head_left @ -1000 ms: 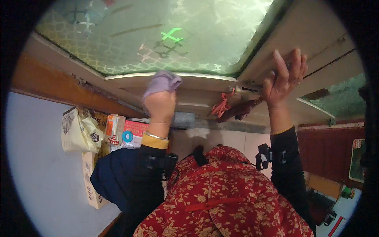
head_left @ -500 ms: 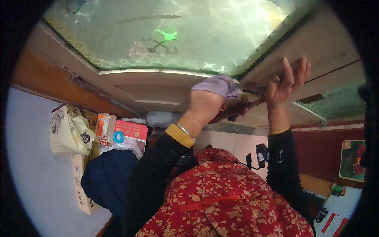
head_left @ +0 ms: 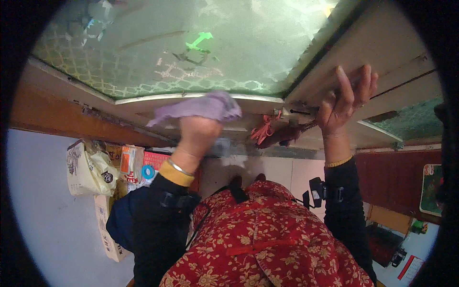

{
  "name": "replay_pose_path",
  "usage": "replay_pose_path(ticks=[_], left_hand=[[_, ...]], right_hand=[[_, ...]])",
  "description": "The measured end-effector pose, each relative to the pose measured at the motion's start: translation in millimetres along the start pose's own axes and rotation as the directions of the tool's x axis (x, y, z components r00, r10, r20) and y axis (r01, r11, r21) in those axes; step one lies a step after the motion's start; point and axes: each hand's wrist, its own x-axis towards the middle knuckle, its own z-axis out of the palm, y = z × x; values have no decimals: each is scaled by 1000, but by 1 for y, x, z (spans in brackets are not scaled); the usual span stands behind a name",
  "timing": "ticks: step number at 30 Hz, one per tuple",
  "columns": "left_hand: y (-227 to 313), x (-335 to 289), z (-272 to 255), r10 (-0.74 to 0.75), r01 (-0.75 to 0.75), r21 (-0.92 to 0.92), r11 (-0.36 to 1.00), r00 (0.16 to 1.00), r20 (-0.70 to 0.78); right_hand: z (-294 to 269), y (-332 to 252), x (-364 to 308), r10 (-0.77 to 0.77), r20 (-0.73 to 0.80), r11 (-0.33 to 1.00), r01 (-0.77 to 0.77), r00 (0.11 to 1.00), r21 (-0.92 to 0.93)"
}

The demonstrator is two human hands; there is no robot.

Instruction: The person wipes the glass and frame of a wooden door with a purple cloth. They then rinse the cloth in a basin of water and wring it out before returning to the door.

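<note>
A crumpled purple cloth (head_left: pixel 198 108) is bunched in my left hand (head_left: pixel 197 136), whose fingers are closed around it. The cloth lies along the lower edge of a patterned glass pane (head_left: pixel 229 52), against the pale frame (head_left: pixel 330 71) of a door. My right hand (head_left: pixel 340 107) is open, fingers apart, and rests on the frame right of the glass. Between my hands, a pink-red ribbon (head_left: pixel 262 130) is tied at a dark bolt (head_left: pixel 300 112). A dark red hanging thing (head_left: pixel 289 134) is beside it; its kind is unclear.
At the left are a cream bag (head_left: pixel 91 167), a blue tape roll (head_left: pixel 148 171), a long pale box (head_left: pixel 107 229) and dark blue fabric (head_left: pixel 119 217). On the right, a second green glass pane (head_left: pixel 406 122) stands above a dark red panel (head_left: pixel 392 177).
My left hand has swept the cloth leftward along the frame below the glass, uncovering the ribbon. My right hand stays nearly in place. The glass pane looks slightly shifted and tilted in view.
</note>
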Motion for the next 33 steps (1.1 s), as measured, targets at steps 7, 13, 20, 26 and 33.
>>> replay_pose_path(ticks=[7, 13, 20, 26, 33], left_hand=[[41, 14, 35, -29, 34, -195, 980, 999, 26], [-3, -6, -1, -213, 225, -274, 935, 974, 73], [16, -35, -26, -628, 381, -800, -463, 496, 600], [27, -45, -30, -359, 195, -484, -853, 454, 815], [60, -21, -22, -132, 259, -321, -911, 555, 821]], right_hand=[[-5, -2, 1, -4, 64, 1000, 5, 998, -15], [3, 2, -2, -7, -7, 1000, 7, 1000, -19], [1, 2, -2, -20, 0, 1000, 20, 1000, -24], [-7, -8, 4, -17, 90, 997, 24, 996, -71], [-26, -28, 12, 56, 253, 992, -25, 966, -121]])
